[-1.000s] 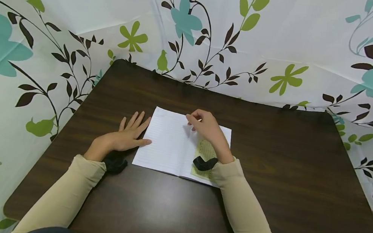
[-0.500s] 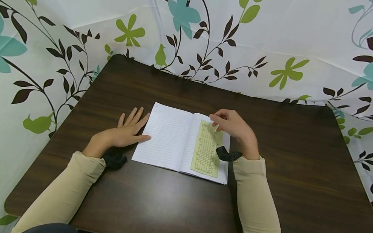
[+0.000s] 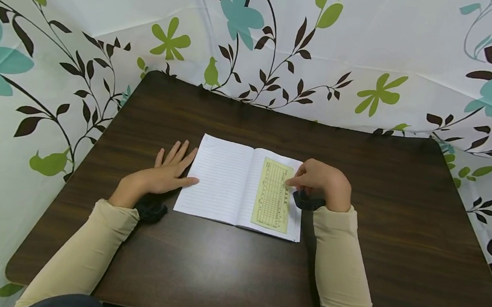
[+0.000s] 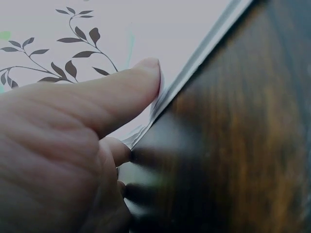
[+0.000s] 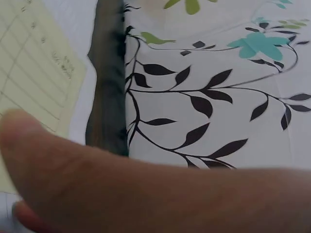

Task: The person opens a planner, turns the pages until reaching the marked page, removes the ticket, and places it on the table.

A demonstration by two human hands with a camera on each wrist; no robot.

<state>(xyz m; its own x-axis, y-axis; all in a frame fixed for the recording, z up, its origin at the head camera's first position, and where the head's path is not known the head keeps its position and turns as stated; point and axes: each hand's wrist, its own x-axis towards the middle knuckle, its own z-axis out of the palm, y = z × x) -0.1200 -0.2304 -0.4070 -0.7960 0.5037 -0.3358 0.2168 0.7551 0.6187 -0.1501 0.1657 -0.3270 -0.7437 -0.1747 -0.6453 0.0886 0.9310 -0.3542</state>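
An open notebook (image 3: pixel 220 181) with lined white pages lies on the table. On its right page is a yellow printed slip (image 3: pixel 272 196) with a grid of lines. My left hand (image 3: pixel 165 172) rests at the notebook's left side, fingers spread and straight, thumb over the page edge. In the left wrist view, the thumb (image 4: pixel 131 90) lies along that edge. My right hand (image 3: pixel 322 179) is at the right edge of the slip, fingers bent, fingertips right at the slip. The thumb (image 5: pixel 29 136) overlaps the slip in the right wrist view; I cannot tell whether it is pinched.
The dark wooden table (image 3: pixel 378 227) extends widely around the notebook. Behind it and at the sides hangs a white curtain (image 3: pixel 280 42) with leaf, flower and bird prints. Black bands (image 3: pixel 150 211) are on both wrists.
My right hand has moved rightward from over the notebook's middle, along the top of the right page, then down to the slip's right edge. The slip is now largely uncovered. The left hand stays put.
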